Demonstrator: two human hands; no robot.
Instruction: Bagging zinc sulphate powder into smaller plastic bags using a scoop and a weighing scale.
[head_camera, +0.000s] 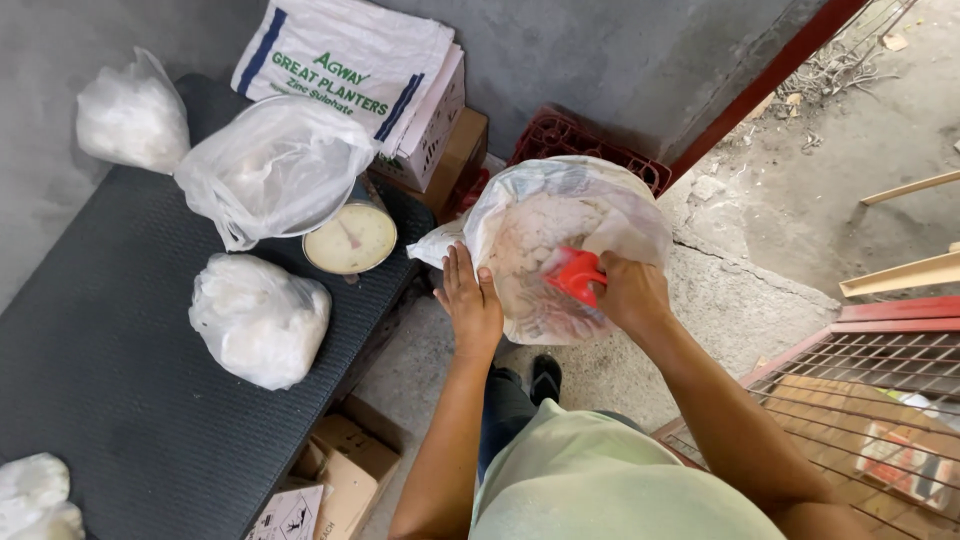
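Note:
A large open plastic sack full of white lumpy powder stands on the concrete floor in front of me. My left hand grips the sack's near-left rim and holds it open. My right hand is closed on the handle of a red plastic scoop, whose front end is pushed into the powder. On a dial weighing scale to the left rests a filled clear plastic bag.
A black rubber-topped platform carries tied bags of white powder. A white woven sack lies on cardboard boxes by the wall. A red crate sits behind the sack; a red wire rack is at right.

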